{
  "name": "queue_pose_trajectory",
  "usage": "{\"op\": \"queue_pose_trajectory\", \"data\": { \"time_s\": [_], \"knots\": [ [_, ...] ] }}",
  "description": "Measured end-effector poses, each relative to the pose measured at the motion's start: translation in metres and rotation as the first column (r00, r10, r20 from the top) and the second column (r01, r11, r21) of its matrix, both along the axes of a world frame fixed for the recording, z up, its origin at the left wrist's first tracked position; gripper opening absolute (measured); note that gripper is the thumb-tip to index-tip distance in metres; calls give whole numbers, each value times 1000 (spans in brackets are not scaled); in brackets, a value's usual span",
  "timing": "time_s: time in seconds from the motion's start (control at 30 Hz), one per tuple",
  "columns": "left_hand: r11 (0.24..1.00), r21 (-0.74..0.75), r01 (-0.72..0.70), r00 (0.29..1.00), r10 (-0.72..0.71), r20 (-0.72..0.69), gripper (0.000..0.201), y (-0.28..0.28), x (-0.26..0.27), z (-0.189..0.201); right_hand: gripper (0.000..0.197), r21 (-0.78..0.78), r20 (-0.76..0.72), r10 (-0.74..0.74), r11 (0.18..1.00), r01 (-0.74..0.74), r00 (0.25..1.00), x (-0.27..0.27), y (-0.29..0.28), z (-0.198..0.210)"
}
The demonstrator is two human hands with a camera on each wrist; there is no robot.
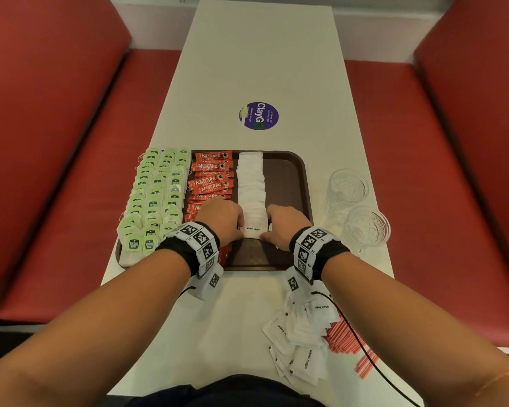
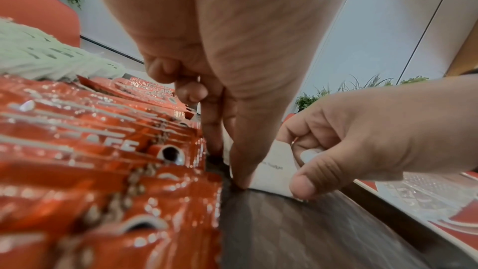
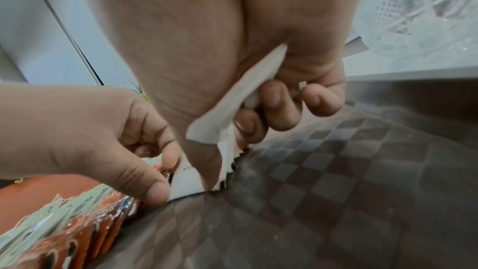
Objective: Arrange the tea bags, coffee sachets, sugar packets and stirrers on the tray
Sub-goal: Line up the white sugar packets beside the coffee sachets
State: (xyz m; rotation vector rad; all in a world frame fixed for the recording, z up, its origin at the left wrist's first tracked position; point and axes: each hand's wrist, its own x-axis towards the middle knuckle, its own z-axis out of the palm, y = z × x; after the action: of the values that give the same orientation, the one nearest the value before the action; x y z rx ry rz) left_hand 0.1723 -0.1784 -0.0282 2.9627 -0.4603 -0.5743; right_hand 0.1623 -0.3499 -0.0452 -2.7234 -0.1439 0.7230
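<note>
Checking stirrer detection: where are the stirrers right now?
Off the tray: in the head view the red stirrers lie on the white table at near right, partly under the loose sugar packets, below the right hand.

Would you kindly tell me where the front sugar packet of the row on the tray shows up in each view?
Head: front sugar packet at lower centre, between left hand and right hand.
Left wrist: right of centre, behind the left thumb.
Right wrist: lower centre.
Shared landmark: the brown tray, floor at and.
</note>
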Motion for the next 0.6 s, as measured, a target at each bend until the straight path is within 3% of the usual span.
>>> {"op": "queue_pose_trajectory", "data": {
  "time_s": [0.17,0.23,0.37,0.6],
  "knots": [
    [999,-18,-41,991,43,127,33,3,1,8,20,198,-12,-85,977,86,996,-2,-6,9],
    [992,-120,-40,979,63,193,40,4,3,12,17,318,-23,-63,946,67,998,-4,-8,13],
    [954,-297,44,998,-28,55,42,4,4,17,33,465,69,-59,885,20,996,-8,-9,18],
    [954,-295,49,999,-50,5,24,6,3,19,25,524,108,-166,847,85,980,-7,-12,18]
  ]
}}
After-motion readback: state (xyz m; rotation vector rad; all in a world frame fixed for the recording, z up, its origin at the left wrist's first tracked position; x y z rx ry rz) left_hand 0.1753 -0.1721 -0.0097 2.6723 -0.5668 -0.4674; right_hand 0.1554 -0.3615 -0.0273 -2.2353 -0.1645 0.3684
